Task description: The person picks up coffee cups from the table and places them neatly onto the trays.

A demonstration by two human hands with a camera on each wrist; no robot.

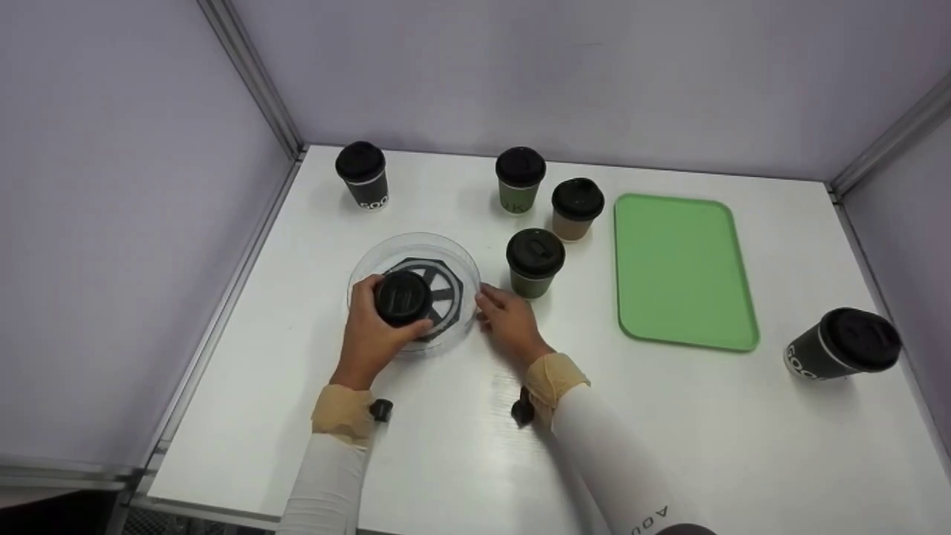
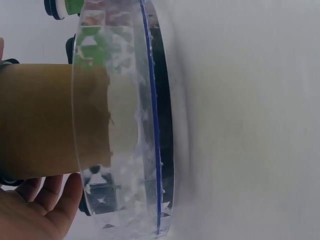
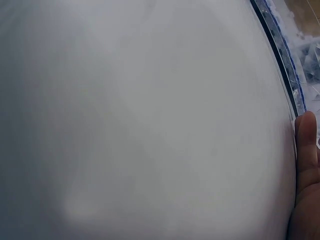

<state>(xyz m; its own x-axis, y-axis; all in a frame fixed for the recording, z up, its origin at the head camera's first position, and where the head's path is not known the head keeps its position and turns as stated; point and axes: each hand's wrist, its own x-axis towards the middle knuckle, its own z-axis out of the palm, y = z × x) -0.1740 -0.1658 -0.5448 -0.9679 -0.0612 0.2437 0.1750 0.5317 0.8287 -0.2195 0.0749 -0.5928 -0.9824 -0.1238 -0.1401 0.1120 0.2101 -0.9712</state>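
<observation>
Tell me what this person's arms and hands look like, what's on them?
The left hand and right hand wear no gloves. The left sleeve and right sleeve are long and whitish, the right one with dark lettering. Each wrist has a tan band and a small black device on the side facing the other arm.

Brown paper cup [image 2: 40, 120] in the left hand [image 2: 40, 210], behind the clear wall of a faceted plastic dish [image 2: 102, 200].
The view is turned sideways, with the white table [image 2: 250, 120] filling the right; curled fingers hold the cup near its dark lid [image 2: 10, 182], and its lower part shows through the dish wall, a blue line [image 2: 153, 90] and a dark band [image 2: 162, 100] run along the dish's base, and a green-and-white cup [image 2: 74, 6] is cut off at the top edge.
</observation>
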